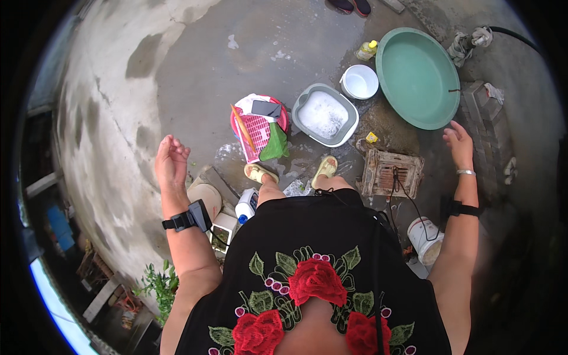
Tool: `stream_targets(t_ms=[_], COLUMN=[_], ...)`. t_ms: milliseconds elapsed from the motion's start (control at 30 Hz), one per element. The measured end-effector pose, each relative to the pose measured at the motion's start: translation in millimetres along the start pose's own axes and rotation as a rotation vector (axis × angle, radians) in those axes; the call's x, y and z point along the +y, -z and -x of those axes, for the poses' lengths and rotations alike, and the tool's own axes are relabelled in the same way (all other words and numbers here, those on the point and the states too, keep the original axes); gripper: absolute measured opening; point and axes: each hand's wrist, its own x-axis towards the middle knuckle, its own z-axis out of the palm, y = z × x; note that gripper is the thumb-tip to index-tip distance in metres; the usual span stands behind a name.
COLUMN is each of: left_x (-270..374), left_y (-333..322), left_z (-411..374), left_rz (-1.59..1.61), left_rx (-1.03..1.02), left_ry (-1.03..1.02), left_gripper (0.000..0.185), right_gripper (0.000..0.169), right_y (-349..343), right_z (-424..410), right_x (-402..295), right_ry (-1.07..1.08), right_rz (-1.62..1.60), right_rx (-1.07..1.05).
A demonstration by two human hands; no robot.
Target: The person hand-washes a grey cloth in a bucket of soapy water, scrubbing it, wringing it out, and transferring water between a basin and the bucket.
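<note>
My left hand (173,160) is raised at the left with curled fingers and holds nothing. On the right, my right hand (459,143) hangs near the lower rim of a large green plastic tub (417,80), empty, its fingers loosely bent. Between them on the wet concrete stands a grey and white basin (325,114) of foamy water. Left of it, a red basin (285,116) bears a pink plastic washboard (251,137), a smartphone (266,108), a wooden stick (243,128) and a green cloth (275,144). A white bucket (360,81) stands beside the foamy basin.
A yellow-capped bottle (366,50) stands by the tub. A weathered wooden stool (392,173) and a white pail (424,239) are at the right. A white jug with a blue cap (246,206) is near my feet. Dark shoes (350,6) lie at the top.
</note>
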Motion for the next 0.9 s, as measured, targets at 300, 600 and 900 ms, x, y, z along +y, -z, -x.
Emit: stream_targets(t_ms=[300, 600, 900], left_x=[-67.6, -61.6, -89.7], left_y=[-92.7, -96.0, -92.7], left_z=[-45.7, -118.7, -134.6], left_rz=[-0.136, -0.064, -0.041], left_rx=[-0.104, -0.091, -0.003], left_ry=[0.204, 0.229, 0.22], left_gripper=[0.013, 0.014, 0.013], right_gripper=[0.041, 0.037, 0.04], right_y=[10.6, -15.7, -28.8], right_z=[-11.0, -2.5, -88.6], right_x=[46.1, -11.2, -72.4], right_ry=[-0.211, -0.202, -0.116], right_rz=[-0.173, -0.119, 0.043], right_rx=[0.052, -0.1, -0.274])
